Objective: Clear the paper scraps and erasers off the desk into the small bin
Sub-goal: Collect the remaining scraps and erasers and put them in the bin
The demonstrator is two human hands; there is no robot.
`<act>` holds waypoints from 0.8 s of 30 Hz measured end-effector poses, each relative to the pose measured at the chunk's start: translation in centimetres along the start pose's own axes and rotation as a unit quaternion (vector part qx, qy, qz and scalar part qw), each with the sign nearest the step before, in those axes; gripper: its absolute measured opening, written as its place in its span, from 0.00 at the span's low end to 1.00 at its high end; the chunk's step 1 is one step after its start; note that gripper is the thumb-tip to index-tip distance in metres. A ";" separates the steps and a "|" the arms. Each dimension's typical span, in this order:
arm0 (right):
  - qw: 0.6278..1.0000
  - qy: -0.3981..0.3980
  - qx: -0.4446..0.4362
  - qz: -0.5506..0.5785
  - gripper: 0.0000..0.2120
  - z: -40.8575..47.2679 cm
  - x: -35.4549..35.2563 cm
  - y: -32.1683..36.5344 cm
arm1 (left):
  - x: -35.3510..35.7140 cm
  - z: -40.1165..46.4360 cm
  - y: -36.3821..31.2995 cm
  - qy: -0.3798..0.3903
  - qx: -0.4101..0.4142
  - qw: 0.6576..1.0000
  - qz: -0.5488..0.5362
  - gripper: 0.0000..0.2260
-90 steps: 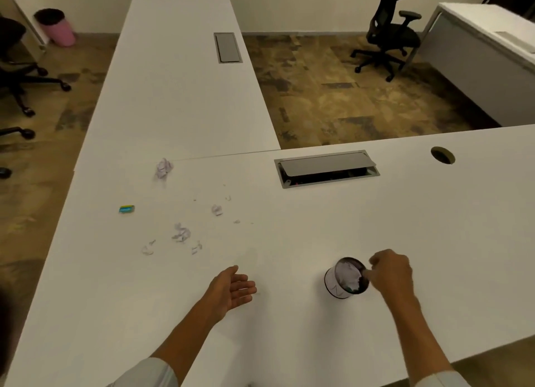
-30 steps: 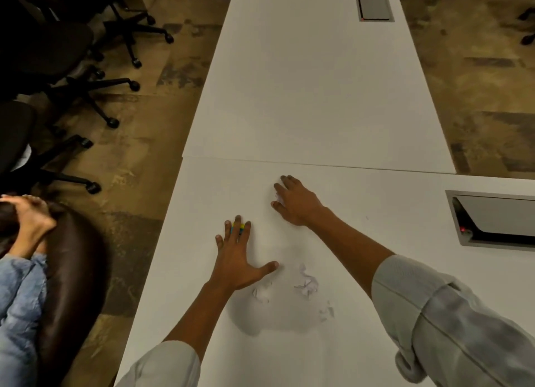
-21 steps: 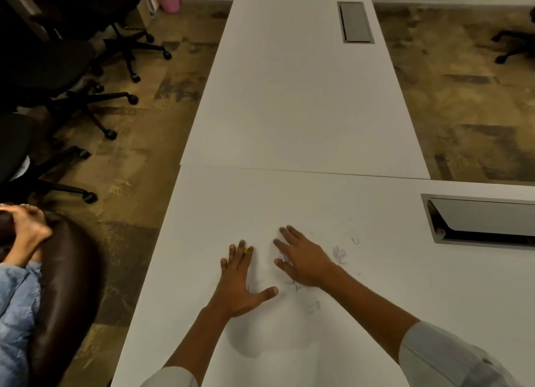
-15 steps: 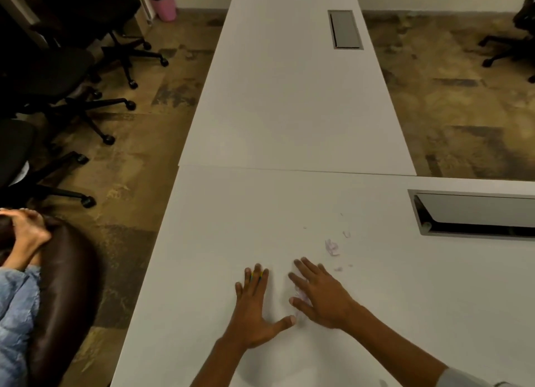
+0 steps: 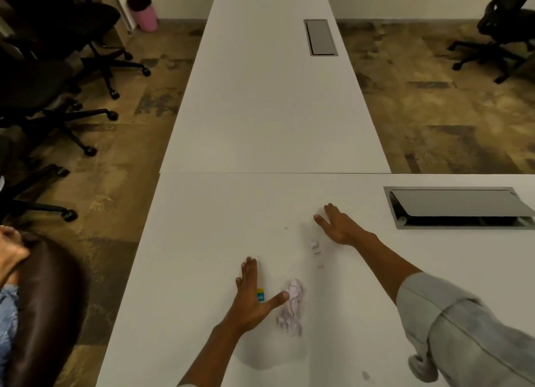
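My left hand [image 5: 252, 295] lies flat on the white desk [image 5: 202, 241] with straight fingers and the thumb spread to the right. A small eraser with a blue, yellow and green wrapper [image 5: 260, 294] peeks out beside its palm. A crumpled paper scrap [image 5: 291, 307] lies just right of the thumb, touching its tip. My right hand [image 5: 337, 224] rests flat farther back and to the right, fingers straight. Small paper bits [image 5: 316, 247] lie left of its wrist. The small bin is out of view.
An open cable tray [image 5: 457, 207] is set into the desk at the right. A second long desk [image 5: 272, 97] runs away ahead. Black office chairs [image 5: 43, 91] stand on the left, a pink bin [image 5: 143, 13] far back. A seated person [image 5: 34, 299] is at the left edge.
My hands swept the scraps and the eraser toward me across the desk. Since half a second ago my right hand has moved back and right, leaving the crumpled scrap by my left thumb.
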State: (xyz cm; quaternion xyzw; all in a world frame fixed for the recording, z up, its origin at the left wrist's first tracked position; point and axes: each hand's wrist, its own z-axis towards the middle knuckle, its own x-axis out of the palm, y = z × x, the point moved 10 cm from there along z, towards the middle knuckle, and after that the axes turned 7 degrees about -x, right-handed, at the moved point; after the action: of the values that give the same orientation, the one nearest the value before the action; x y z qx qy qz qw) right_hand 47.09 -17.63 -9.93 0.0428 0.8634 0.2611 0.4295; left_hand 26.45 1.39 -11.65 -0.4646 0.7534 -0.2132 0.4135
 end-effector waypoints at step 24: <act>0.974 0.015 -0.224 -0.034 0.29 -10.8 12.1 5.8 | 5.7 0.7 -4.0 0.104 0.056 0.964 0.239 0.39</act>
State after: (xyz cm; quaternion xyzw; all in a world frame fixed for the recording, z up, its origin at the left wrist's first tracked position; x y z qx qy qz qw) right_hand 30.36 -13.48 -10.42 -0.0875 0.7906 0.4337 0.4233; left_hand 27.84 -5.50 -11.71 -0.2225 0.8682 -0.1975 0.3971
